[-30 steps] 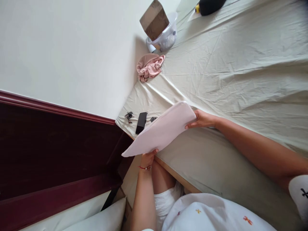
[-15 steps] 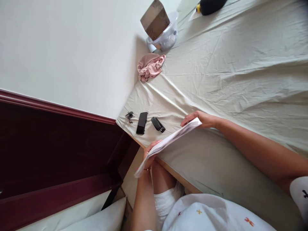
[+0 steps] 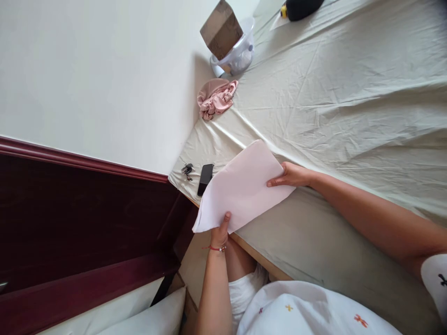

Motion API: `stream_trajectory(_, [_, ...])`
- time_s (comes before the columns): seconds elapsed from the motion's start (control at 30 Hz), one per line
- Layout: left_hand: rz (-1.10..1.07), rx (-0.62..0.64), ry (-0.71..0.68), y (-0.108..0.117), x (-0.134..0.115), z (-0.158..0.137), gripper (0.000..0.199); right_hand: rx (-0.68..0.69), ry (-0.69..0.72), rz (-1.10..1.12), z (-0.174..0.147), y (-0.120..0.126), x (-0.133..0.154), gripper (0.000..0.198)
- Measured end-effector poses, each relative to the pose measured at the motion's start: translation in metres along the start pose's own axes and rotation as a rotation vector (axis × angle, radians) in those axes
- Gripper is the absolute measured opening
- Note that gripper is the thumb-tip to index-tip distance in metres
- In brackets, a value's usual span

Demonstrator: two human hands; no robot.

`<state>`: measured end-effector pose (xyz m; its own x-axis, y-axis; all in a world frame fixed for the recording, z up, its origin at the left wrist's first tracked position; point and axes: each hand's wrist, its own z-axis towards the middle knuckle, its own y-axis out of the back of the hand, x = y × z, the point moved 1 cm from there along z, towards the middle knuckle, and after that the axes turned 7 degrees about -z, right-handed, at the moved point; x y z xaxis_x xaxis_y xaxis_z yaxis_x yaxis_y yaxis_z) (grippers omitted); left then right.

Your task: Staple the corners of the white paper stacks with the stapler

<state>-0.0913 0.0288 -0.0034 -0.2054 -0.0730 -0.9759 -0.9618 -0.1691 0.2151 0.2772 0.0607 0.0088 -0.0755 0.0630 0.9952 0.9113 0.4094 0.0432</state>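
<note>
A stack of white paper sheets (image 3: 244,184) is held between my two hands, its blank broad face turned up toward me. My left hand (image 3: 221,230) grips the lower left edge, thumb on top and the other fingers hidden beneath. At the right edge, my right hand (image 3: 288,176) pinches the sheets, thumb across the face and fingers behind. The left end of the stack curls a little. Just beyond the paper's left side lies a black rectangular device (image 3: 205,179), partly covered by the sheets.
A bunch of keys (image 3: 187,170) lies near the corner of the cloth-covered surface (image 3: 335,97). Further back are a crumpled pink cloth (image 3: 217,98) and a clear plastic basin (image 3: 240,58) holding a cardboard box (image 3: 221,31). A black object with a yellow end (image 3: 303,8) sits at the top.
The papers have turned from nearly edge-on to face-up, now covering the black stapler that was visible before. My hands have shifted their hold, thumbs now on the upper face.
</note>
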Motion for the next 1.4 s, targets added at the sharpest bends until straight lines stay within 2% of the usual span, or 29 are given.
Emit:
stream_trajectory(0.13, [0.006,-0.129,-0.004,-0.007,-0.005,-0.004,0.078,0.02,-0.054,0.012,-0.002,0.0,0.002,0.041])
stream_trajectory(0.2, [0.018,-0.13,0.004,-0.002,-0.013,-0.002,0.079,-0.002,-0.038,-0.005,0.0,0.0,0.002,0.042])
stream_trajectory(0.27, [0.069,-0.074,0.004,0.008,-0.026,0.002,0.074,-0.105,0.003,-0.076,0.004,0.002,0.0,0.05])
stream_trajectory(0.37, [0.328,0.099,-0.032,0.024,-0.057,0.006,0.06,-0.364,0.037,-0.261,0.011,0.004,-0.003,0.086])
stream_trajectory(0.4, [0.425,0.201,-0.009,0.027,-0.068,0.006,0.057,-0.445,0.044,-0.335,0.012,0.005,-0.003,0.097])
stream_trajectory(0.43, [0.498,0.316,0.007,0.028,-0.08,0.006,0.058,-0.516,0.062,-0.41,0.012,0.006,-0.001,0.104])
stream_trajectory(0.5, [0.559,0.507,-0.011,0.024,-0.101,0.004,0.063,-0.582,0.145,-0.565,0.007,0.006,0.007,0.102])
stream_trajectory(0.53, [0.565,0.568,-0.031,0.02,-0.111,0.003,0.063,-0.577,0.204,-0.636,0.004,0.005,0.013,0.095])
stream_trajectory(0.57, [0.569,0.628,-0.037,0.014,-0.12,0.003,0.063,-0.516,0.272,-0.689,-0.001,0.005,0.021,0.086])
stream_trajectory(0.63, [0.539,0.751,-0.003,0.002,-0.133,0.005,0.059,-0.318,0.392,-0.732,-0.011,0.002,0.038,0.065])
stream_trajectory(0.7, [0.512,0.863,0.064,-0.011,-0.142,0.009,0.055,-0.141,0.44,-0.733,-0.022,-0.001,0.054,0.052])
stream_trajectory(0.8, [0.5,1.037,0.123,-0.026,-0.145,0.016,0.051,-0.013,0.393,-0.675,-0.034,-0.006,0.069,0.032])
stream_trajectory(0.87, [0.479,1.077,0.193,-0.033,-0.139,0.021,0.05,0.018,0.28,-0.619,-0.038,-0.009,0.07,0.03])
stream_trajectory(0.93, [0.404,1.042,0.309,-0.037,-0.127,0.027,0.05,0.01,0.11,-0.542,-0.039,-0.01,0.063,0.039])
stream_trajectory(1.0, [0.297,0.937,0.388,-0.038,-0.11,0.034,0.05,-0.038,-0.09,-0.427,-0.038,-0.009,0.051,0.041])
stream_trajectory(1.07, [0.241,0.739,0.363,-0.038,-0.091,0.043,0.05,-0.087,-0.278,-0.277,-0.035,-0.008,0.04,0.037])
stream_trajectory(1.13, [0.229,0.503,0.285,-0.036,-0.071,0.05,0.051,-0.12,-0.408,-0.146,-0.032,-0.007,0.033,0.032])
stream_trajectory(1.2, [0.223,0.336,0.207,-0.036,-0.051,0.055,0.049,-0.142,-0.467,-0.085,-0.027,-0.006,0.031,0.029])
stream_trajectory(1.3, [0.233,0.084,0.063,-0.038,-0.025,0.055,0.038,-0.165,-0.481,-0.089,-0.017,-0.007,0.031,0.027])
stream_trajectory(1.4, [0.258,-0.082,-0.065,-0.044,-0.008,0.049,0.032,-0.183,-0.493,-0.104,-0.007,-0.007,0.028,0.026])
